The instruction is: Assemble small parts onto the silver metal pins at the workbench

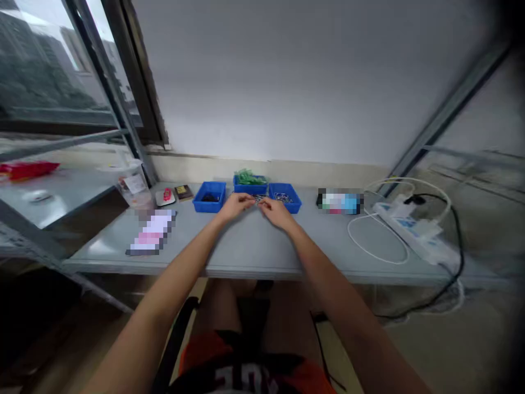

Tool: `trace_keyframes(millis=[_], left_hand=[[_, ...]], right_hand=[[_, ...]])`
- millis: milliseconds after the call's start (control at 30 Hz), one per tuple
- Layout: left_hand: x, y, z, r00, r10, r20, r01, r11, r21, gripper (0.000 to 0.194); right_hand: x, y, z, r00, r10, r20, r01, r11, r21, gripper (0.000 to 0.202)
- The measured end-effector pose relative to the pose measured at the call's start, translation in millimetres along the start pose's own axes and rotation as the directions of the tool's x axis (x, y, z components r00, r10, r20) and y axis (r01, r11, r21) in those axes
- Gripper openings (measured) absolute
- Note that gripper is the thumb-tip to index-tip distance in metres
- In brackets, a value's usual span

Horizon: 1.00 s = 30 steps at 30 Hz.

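My left hand (238, 204) and my right hand (277, 212) come together above the middle of the shelf top, fingertips nearly meeting. The fingers of both are pinched closed around something small and shiny, too small to make out. Just beyond them, a blue bin (263, 188) holds green plastic pieces (247, 176). Beside my left hand stands another blue bin (198, 206) with dark small parts (210, 197) in it. A third blue bin (294, 208), close to my right hand, contains small silvery metal parts (282, 197).
On the left lie a phone (152, 232), a lidded plastic cup (137, 191), a small white dish (164, 198) and a dark box (183, 192). To the right are a blurred-out device (340, 202) and a power strip (418, 235) with looping cables (458, 235). Metal posts flank the shelf.
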<state>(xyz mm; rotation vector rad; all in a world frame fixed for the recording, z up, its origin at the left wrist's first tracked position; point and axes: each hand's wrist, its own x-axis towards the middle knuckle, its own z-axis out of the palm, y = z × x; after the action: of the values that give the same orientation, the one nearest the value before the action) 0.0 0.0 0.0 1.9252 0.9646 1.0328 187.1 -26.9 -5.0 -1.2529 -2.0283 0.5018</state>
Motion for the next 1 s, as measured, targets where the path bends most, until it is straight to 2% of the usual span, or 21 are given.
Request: trace_keyframes(millis=[267,467,633,833,1000], left_hand=[[-2.3,3.5,3.1,0.998,0.06,0.024,-0.06,0.998,0.001,0.025],[-5.5,11.2,2.1,1.0,0.02,-0.023,-0.02,1.0,0.003,0.02],[-4.8,9.2,0.2,0.999,-0.015,-0.051,0.014,1.0,-0.028,0.015],[-5.4,13.5,0.3,1.0,0.02,-0.017,-0.018,0.996,0.093,0.011],[-5.4,15.7,-0.7,0.996,0.085,-0.023,-0.079,0.98,0.18,0.016]], right_hand=[[1.0,-4.6,3.0,1.0,-0.022,0.016,0.023,0.999,-0.026,0.016],[2.2,-5.8,4.0,0.999,-0.017,0.032,0.018,1.0,-0.01,0.017],[2.9,-8.1,-1.5,1.0,-0.011,-0.026,0.012,1.0,0.014,0.022],[3.6,-5.0,-2.8,0.996,-0.026,-0.081,0.03,0.999,0.046,0.023],[3.5,-4.3,-3.4,0.998,-0.033,-0.044,0.034,0.999,0.024,0.02]])
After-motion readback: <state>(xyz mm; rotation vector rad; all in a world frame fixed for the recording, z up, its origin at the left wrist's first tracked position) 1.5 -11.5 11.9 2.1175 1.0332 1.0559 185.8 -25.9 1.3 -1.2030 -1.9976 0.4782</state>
